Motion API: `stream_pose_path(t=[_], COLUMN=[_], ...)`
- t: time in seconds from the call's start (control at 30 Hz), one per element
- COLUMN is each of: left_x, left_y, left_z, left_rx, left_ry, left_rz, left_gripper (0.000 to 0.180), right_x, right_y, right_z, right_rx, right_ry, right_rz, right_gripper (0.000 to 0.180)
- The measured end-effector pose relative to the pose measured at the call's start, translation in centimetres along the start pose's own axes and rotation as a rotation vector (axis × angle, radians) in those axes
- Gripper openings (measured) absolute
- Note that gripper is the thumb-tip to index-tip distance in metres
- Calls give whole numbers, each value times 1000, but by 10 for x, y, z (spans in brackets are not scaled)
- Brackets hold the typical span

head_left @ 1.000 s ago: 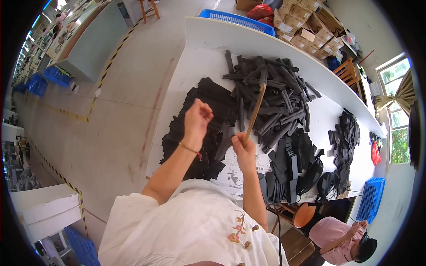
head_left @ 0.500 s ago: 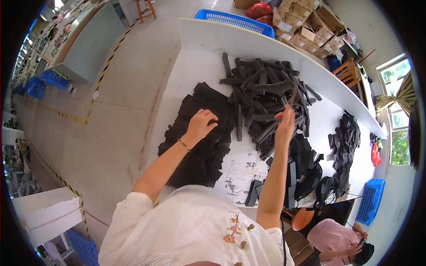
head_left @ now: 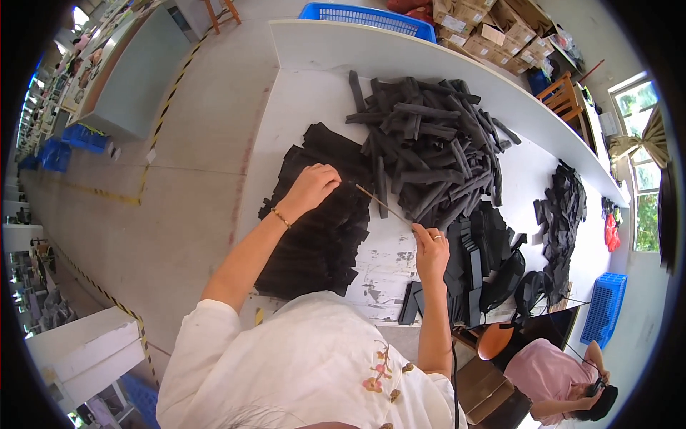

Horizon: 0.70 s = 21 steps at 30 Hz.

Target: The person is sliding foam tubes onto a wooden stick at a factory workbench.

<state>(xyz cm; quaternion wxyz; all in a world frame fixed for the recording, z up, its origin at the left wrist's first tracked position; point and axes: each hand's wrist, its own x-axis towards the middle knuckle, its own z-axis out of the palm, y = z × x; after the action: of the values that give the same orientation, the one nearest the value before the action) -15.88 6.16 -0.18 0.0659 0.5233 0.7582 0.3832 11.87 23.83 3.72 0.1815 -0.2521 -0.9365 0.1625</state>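
Observation:
My right hand (head_left: 431, 252), with a ring on it, grips a thin brown stick (head_left: 382, 203) by its near end. The stick's far tip points up and left, close to my left hand. Over a broad layer of flat black fabric-like pieces (head_left: 314, 239) is my left hand (head_left: 314, 187), its fingers pressed together. Whatever is between those fingers, if anything, blends into the black below. Beyond my right hand lies a heap of dark grey, tube-like strips (head_left: 436, 143) on the white table (head_left: 286, 93).
To the right are black pouch-like items (head_left: 500, 286) and another row of black pieces (head_left: 564, 222). A raised board (head_left: 400, 51) borders the table's far side, with a blue basket (head_left: 364, 20) behind it. A person in pink (head_left: 547, 372) sits at the lower right.
My right hand has come back from the heap toward me, and the stick has swung from pointing away to pointing at my left hand. My left hand has shifted slightly left.

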Motion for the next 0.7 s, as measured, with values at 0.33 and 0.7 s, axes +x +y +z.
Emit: stream_pose_path(t=[0.33,0.7], left_x=[-12,-83], left_y=[57,67], left_z=[-6,-12], left_rx=[36,-1971], left_ry=[-152,277], left_rz=[216,-661], left_gripper=[5,35], right_x=[2,-47], right_y=[-49,-116], right_z=[29,65], right_rx=[197,1141], right_ry=[-82,-530], right_rz=[-100,440], right_gripper=[22,34])
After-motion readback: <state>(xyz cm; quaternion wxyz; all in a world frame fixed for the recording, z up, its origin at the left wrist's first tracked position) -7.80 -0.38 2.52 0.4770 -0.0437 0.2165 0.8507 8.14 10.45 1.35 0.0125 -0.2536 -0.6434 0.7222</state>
